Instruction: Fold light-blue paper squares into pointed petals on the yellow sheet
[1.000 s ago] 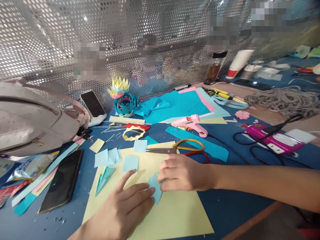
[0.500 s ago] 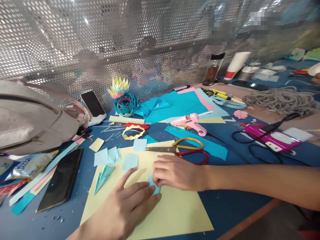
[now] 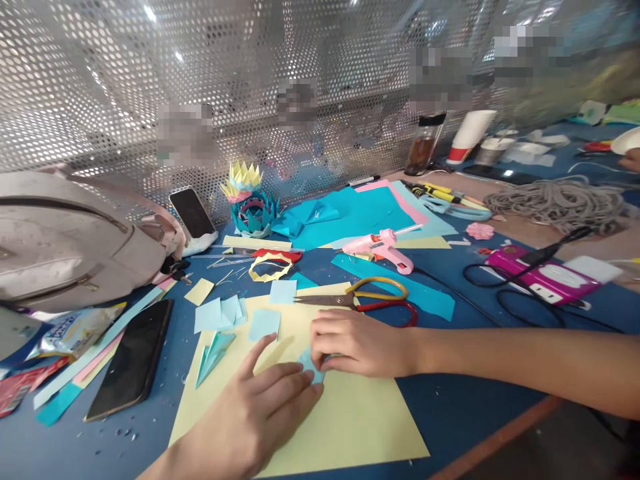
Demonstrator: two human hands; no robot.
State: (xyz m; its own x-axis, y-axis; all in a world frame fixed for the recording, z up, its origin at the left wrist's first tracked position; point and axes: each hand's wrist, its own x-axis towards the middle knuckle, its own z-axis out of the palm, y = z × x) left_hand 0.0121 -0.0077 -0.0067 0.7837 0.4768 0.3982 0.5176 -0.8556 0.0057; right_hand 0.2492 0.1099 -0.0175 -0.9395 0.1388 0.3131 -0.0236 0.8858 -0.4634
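Note:
A small light blue paper piece lies on a pale yellow sheet, partly hidden under both hands. My left hand rests with fingers stretched out, its fingertips on the near-left edge of that piece. Curled fingers of my right hand press and pinch the piece from the right; the fingertips are mostly hidden. Behind my right hand lie scissors with one yellow and one red handle. Light blue squares and a folded teal paper point are left of and beyond my hands.
A black phone and a backpack are on the left. Further back stand a folded paper pineapple-like model and a pink glue gun with a cord. A magenta power strip is on the right.
The view has shifted slightly, so most things on the left appear a little further right. Both hands stay at the light blue paper; my right hand has barely moved.

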